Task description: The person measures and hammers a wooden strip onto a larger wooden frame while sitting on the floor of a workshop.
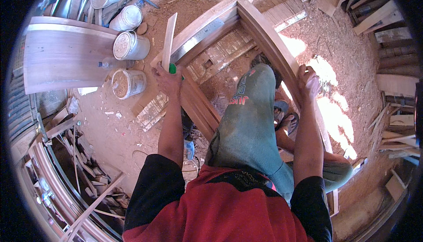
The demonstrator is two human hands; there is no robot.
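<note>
My left hand [167, 78] is closed around the lower end of a thin pale strip [170, 35], which points away from me. A green piece [172, 68] shows beside its fingers; its kind is unclear. The hand is at the left corner of a brown wooden frame [200, 103] with grooved rails. Across the frame, my right hand [308, 81] is closed at the right rail [269, 35]. A small pale tip shows at its fingers, but what it belongs to is hidden. My bent knee [257, 79] rises inside the frame.
Several white buckets [131, 46] stand at the left beside a broad curved wooden panel [66, 55]. Wood offcuts lie in a heap [94, 171] at lower left, and stacked boards [398, 83] line the right side. Pale planks [286, 15] lie under the frame. Sawdust covers the floor.
</note>
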